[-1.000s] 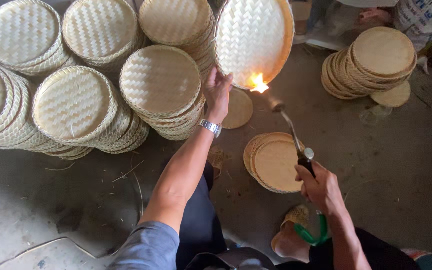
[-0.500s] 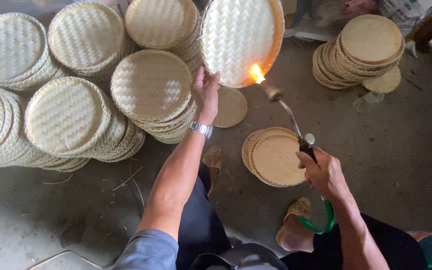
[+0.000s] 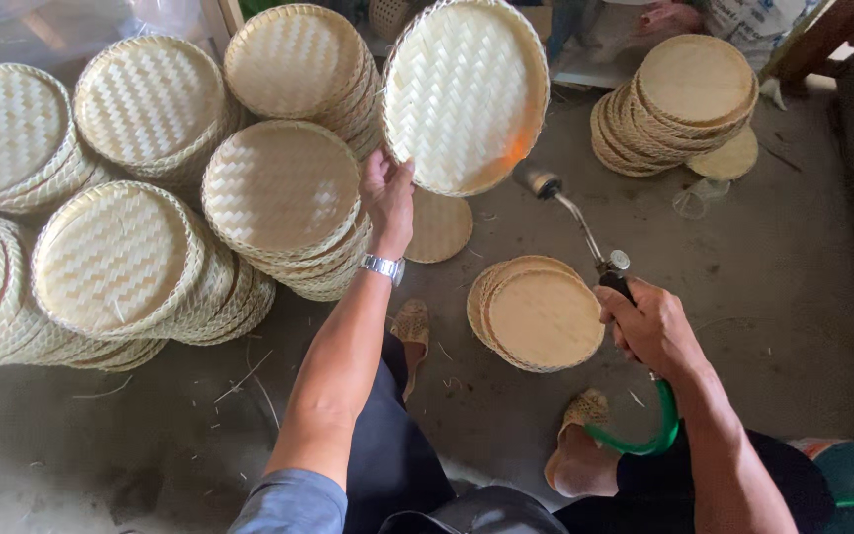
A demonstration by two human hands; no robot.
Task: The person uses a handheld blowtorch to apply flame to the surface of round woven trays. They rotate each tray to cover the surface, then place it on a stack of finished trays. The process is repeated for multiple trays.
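My left hand (image 3: pixel 387 195) grips the lower rim of a round woven bamboo tray (image 3: pixel 466 94), held up and tilted with its inside facing me. My right hand (image 3: pixel 650 324) is shut on the handle of a gas torch (image 3: pixel 579 223) with a green hose (image 3: pixel 649 431). The torch nozzle points at the tray's lower right edge, where an orange flame glow shows on the weave. A silver watch sits on my left wrist.
Stacks of woven trays (image 3: pixel 284 198) fill the left and back of the concrete floor. A low stack (image 3: pixel 538 313) lies on the floor under the torch, another stack (image 3: pixel 681 101) at the back right, and a single small disc (image 3: pixel 439 226) beside my left hand. My sandalled feet rest below.
The flame, bright and clear of the rim before, now shows as a faint glow on the tray's lower right edge. The tray has turned a little in my left hand.
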